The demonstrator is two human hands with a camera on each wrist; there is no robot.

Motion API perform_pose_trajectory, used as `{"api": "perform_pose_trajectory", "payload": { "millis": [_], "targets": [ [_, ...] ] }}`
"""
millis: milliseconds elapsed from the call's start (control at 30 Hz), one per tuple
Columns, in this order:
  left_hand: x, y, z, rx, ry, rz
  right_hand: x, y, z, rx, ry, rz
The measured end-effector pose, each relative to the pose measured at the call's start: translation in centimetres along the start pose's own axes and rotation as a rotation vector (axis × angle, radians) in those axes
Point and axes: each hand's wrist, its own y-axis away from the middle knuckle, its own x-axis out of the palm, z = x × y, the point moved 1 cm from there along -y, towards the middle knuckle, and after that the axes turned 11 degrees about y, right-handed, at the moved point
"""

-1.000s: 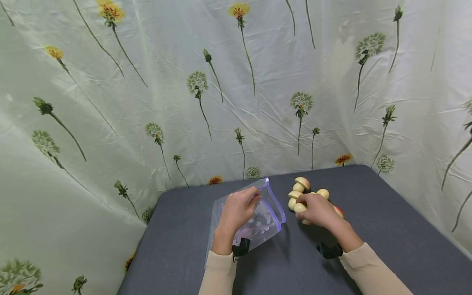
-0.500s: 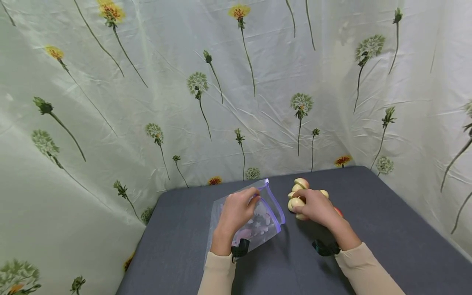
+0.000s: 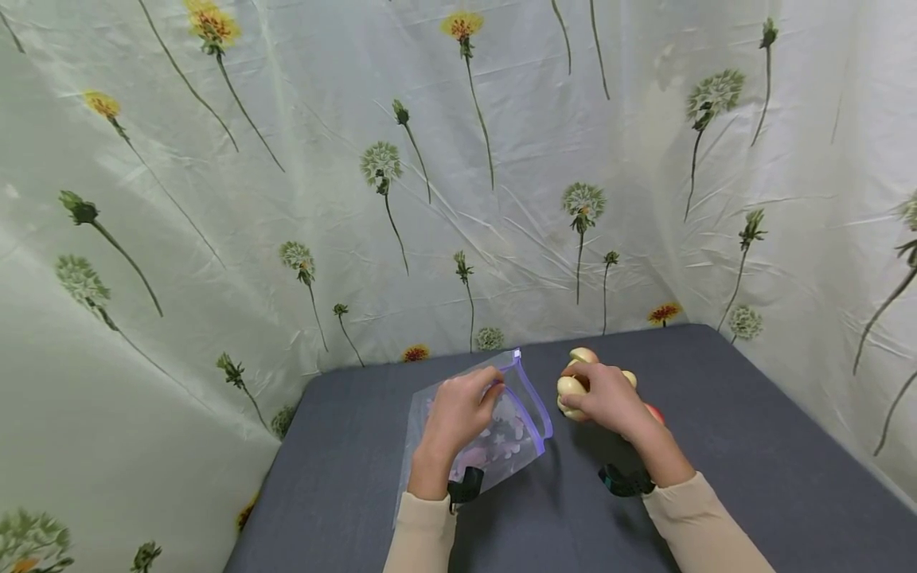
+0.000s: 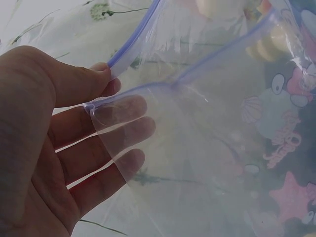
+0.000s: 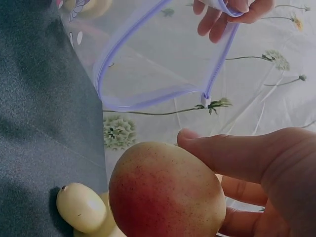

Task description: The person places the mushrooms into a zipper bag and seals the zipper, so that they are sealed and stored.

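My left hand (image 3: 462,406) pinches the rim of a clear zip bag (image 4: 207,148) with a purple seal and pink sea-creature prints. In the left wrist view the thumb and forefinger grip the edge, while the other fingers lie behind the plastic. The bag's mouth gapes toward the right. My right hand (image 3: 609,398) grips a mushroom (image 5: 165,192) with a smooth, speckled cream cap blushed red. Its pale underside shows in the head view. More pale mushrooms (image 5: 81,207) lie behind and below that hand, partly hidden by it.
A dark grey cloth (image 3: 344,430) covers the table. Behind it hangs a pale curtain (image 3: 401,199) printed with dandelions. The white slider (image 5: 206,100) sits at one end of the bag's seal. A pale round shape (image 5: 91,7) shows through the bag's plastic.
My right hand has shifted slightly left and up, and the mushroom in its fingers has moved with it, away from the pile. My left hand and the bag have stayed nearly still.
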Motion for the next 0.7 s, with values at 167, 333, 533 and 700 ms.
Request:
{"api": "perform_pose_trajectory", "payload": {
  "millis": [167,333,533,700],
  "targets": [
    [-0.03,0.02,-0.03,0.002,-0.006,0.001,-0.09,0.01,0.21,0.023,-0.011,0.001],
    [-0.08,0.11,0.09,0.002,-0.009,0.001,-0.14,-0.06,0.31,0.037,-0.018,-0.005],
    [-0.11,0.15,0.18,0.007,-0.012,-0.004,-0.37,0.01,0.62,0.044,-0.031,-0.025],
    [-0.25,0.1,0.22,0.008,-0.009,-0.004,-0.51,0.07,0.93,0.044,-0.06,-0.053]
  ]
}}
